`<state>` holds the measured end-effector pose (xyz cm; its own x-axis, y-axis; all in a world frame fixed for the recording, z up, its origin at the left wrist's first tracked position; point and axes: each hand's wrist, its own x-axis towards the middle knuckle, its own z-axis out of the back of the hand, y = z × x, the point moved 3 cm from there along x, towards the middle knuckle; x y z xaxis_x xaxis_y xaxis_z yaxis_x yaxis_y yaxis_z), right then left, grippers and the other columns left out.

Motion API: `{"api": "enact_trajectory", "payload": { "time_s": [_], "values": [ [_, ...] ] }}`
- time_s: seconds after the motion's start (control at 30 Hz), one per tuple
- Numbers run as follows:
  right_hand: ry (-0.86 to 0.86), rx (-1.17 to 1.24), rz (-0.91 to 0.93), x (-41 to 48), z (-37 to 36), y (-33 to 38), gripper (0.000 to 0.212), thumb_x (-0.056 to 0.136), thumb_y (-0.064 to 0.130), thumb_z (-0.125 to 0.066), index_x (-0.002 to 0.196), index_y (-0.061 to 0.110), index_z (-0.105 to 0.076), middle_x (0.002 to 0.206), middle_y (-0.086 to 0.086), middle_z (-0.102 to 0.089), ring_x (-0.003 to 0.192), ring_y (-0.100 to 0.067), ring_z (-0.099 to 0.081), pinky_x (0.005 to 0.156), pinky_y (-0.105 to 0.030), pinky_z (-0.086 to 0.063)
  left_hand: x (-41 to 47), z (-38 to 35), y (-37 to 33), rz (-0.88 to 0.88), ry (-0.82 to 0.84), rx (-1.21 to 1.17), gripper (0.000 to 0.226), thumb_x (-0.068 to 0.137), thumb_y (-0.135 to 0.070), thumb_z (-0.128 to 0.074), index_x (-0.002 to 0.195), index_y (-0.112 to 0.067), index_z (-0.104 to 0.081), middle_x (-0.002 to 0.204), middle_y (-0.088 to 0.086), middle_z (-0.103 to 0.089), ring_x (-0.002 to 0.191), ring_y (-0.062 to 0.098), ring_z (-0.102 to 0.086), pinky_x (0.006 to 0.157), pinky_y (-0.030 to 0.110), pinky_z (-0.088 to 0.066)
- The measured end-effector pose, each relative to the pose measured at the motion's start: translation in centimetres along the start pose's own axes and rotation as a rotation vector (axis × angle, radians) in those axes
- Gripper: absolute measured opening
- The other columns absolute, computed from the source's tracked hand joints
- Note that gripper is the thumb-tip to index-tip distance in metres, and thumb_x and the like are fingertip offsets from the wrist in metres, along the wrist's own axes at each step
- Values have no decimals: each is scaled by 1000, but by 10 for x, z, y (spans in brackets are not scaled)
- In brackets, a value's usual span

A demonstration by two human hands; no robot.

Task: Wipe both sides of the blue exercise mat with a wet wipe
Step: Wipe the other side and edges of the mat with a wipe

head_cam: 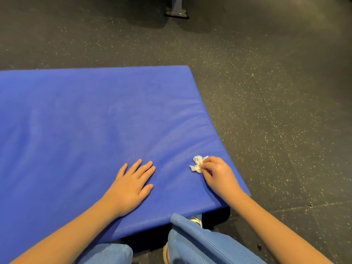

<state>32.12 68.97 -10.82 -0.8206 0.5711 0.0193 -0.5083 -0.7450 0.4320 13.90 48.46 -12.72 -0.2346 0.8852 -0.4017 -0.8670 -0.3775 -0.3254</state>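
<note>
Student: Ribbed light-blue trouser legs (pixel 200 242) fill the lower edge of the view, with a shoe (pixel 196 221) partly visible between them and the mat. What do we label beyond them?

Instructor: We label the blue exercise mat (pixel 95 115). It spreads across the left and centre of the view on a dark speckled floor (pixel 285 92). Its near edge meets the trouser legs, and its right-hand corners are both in view.

Student: How do we describe the hands?

Instructor: We note that the left hand (pixel 131 185) lies palm down on the mat, fingers straight and slightly spread, holding nothing. The right hand (pixel 219 174) has its fingers curled, pinching a crumpled white wet wipe (pixel 197 164).

Student: Where does the wipe sit on the mat?

Instructor: We place it on the upper surface, close to the right edge and towards the near right corner. It touches the mat, with most of it protruding to the left of the fingertips. The two hands are apart, with bare mat between them.

Student: What about the far background?

Instructor: We mark a dark metal base plate (pixel 177 14) on the floor at the top edge, well apart from the mat.
</note>
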Motion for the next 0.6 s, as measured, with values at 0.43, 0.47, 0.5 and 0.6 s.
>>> {"api": "enact_trajectory", "payload": {
  "time_s": [0.43,0.47,0.5,0.6],
  "values": [
    [-15,-71,-89,51,1,-22,8,79,7,-65,77,6,-73,86,-13,-62,81,-35,-59,65,-38,-49,-1,2,1,-49,-39,-26,97,79,-73,24,153,-29,-21,158,-15,-8,149,19,-5,114,40,6],
    [-73,-99,-202,61,5,-37,7,79,4,-66,79,4,-74,86,-15,-61,82,-37,-58,65,-39,-48,-1,2,3,-48,-32,-15,90,86,-69,17,152,-28,-27,157,-13,-15,148,20,-13,114,43,-1],
    [-121,-110,-321,69,7,-47,9,80,1,-65,81,2,-74,87,-17,-60,82,-38,-57,65,-39,-47,-2,2,4,-42,-15,9,83,91,-66,11,150,-27,-33,156,-12,-23,146,21,-21,113,45,-8],
    [-153,-77,-303,70,-5,-32,13,79,1,-60,75,1,-72,80,-18,-58,74,-37,-56,60,-37,-43,-2,-1,7,-13,1,89,66,101,-54,-7,138,-25,-54,144,-9,-49,131,21,-50,104,46,-36]
  ]
}}
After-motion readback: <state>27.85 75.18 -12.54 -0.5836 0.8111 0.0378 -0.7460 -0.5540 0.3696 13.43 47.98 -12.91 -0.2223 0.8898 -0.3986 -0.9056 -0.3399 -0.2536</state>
